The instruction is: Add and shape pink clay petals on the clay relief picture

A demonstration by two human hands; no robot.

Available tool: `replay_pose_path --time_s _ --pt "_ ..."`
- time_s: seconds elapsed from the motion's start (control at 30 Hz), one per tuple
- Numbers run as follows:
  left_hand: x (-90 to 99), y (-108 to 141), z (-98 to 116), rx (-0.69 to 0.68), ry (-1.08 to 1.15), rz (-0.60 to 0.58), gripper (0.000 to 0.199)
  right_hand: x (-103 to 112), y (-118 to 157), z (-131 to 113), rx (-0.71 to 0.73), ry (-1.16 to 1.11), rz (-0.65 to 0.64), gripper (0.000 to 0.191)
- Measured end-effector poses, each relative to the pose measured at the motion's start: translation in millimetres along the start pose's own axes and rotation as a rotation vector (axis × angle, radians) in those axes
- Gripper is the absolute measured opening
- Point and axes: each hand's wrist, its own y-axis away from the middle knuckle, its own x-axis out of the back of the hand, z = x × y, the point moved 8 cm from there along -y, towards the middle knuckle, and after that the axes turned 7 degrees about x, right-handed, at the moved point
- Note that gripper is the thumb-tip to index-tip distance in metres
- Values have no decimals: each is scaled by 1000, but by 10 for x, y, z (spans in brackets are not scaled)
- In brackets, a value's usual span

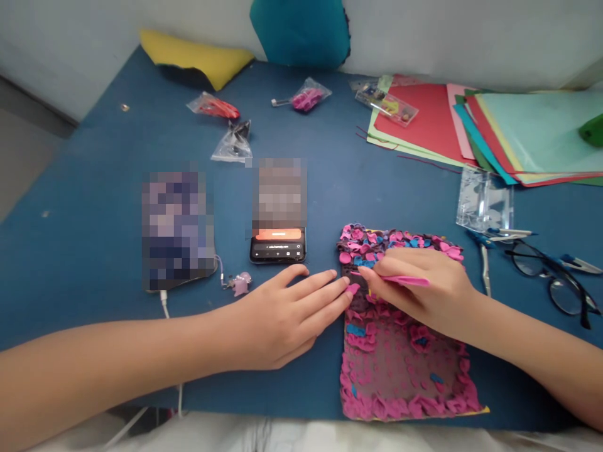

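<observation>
Tweezers (405, 280) pinched in right grip (419, 285) over craft panel (400, 364) — left grip (282, 314) spread, fingertips on panel's edge.

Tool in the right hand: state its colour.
Pink: the thin tool, best seen in the head view.

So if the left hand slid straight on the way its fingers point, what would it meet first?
The left hand points right; its fingertips already sit at the edge of the pink and blue craft panel, with the right hand close behind.

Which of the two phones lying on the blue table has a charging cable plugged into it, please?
The left phone: a white cable leaves its bottom edge. The phone beside it, nearer the left hand, shows none.
</observation>
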Motion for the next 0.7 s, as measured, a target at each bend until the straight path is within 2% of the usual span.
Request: replay_pose_path --time_s 0.17,0.37,0.53,0.7 --pt "-1 13 2 -10 5 30 41 79 -21 3 -11 2 -29 36" --pt "-13 19 2 -17 -1 27 42 277 -12 -4 -71 -94 -72 15" --pt "-12 14 7 -11 1 20 41 177 22 17 -77 -131 -132 19" --pt "6 13 11 -11 5 19 41 107 30 34 -72 -131 -117 18"
